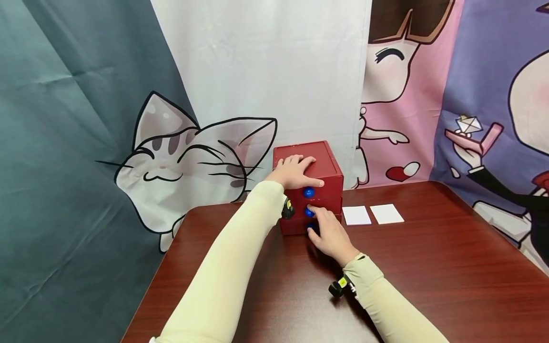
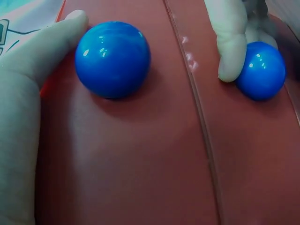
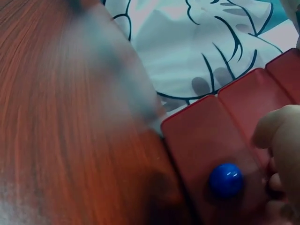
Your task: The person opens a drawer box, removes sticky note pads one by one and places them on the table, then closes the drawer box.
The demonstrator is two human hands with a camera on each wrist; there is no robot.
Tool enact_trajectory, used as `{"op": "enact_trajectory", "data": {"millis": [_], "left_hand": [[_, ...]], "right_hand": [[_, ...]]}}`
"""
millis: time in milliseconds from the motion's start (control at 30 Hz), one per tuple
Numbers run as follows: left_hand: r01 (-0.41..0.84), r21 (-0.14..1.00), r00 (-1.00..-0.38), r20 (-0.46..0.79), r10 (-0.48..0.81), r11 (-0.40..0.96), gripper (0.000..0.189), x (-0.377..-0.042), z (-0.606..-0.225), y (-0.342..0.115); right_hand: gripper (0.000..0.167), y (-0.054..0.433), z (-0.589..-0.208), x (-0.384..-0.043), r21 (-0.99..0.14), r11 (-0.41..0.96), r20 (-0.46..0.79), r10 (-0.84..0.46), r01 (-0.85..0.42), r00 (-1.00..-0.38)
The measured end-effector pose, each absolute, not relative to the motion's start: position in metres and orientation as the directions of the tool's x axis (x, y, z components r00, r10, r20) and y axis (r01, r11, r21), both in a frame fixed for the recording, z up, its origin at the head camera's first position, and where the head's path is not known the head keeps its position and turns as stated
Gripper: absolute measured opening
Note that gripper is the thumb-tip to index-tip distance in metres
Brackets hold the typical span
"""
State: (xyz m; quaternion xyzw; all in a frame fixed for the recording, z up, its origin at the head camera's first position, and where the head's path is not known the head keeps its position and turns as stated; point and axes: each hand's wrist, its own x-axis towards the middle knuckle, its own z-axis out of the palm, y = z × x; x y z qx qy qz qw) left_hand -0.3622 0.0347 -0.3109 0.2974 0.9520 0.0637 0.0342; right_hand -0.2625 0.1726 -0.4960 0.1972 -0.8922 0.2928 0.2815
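Tabletop (image 1: 429, 267) — hands (image 1: 296, 175) (image 1: 330, 233) on red box (image 1: 329, 190), blue knob (image 2: 262, 72).

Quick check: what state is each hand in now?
Left hand: open, resting on the glossy red drawer box.
Right hand: closed, fingers holding the middle round, shiny blue knob.
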Motion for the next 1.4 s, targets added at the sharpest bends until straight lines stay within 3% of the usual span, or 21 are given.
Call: {"op": "enact_trajectory", "data": {"millis": [233, 400, 600, 1167, 1400], "left_hand": [[0.568, 0.146, -0.82, 0.013, 0.572, 0.81, 0.088, -0.361, -0.314, 0.033], [0.563, 0.163, -0.822, 0.011, 0.569, 0.81, 0.089, -0.36, -0.313, 0.033], [0.558, 0.158, -0.826, 0.018, 0.563, 0.815, 0.088, -0.361, -0.314, 0.034], [0.561, 0.148, -0.825, 0.025, 0.564, 0.814, 0.088, -0.363, -0.316, 0.033], [0.561, 0.158, -0.825, 0.019, 0.566, 0.813, 0.089, -0.363, -0.314, 0.033]], "right_hand": [[0.044, 0.175, -0.515, -0.265, -0.447, 0.741, 0.701, -0.057, -0.5, -0.711], [0.027, 0.176, -0.524, -0.266, -0.442, 0.808, 0.602, -0.057, -0.391, -0.797], [0.025, 0.176, -0.529, -0.27, -0.438, 0.819, 0.492, -0.126, -0.37, -0.862], [0.023, 0.161, -0.53, -0.273, -0.389, 0.864, 0.621, -0.009, -0.319, -0.783], [0.025, 0.161, -0.529, -0.266, -0.369, 0.878, 0.62, -0.013, -0.306, -0.785]]}}
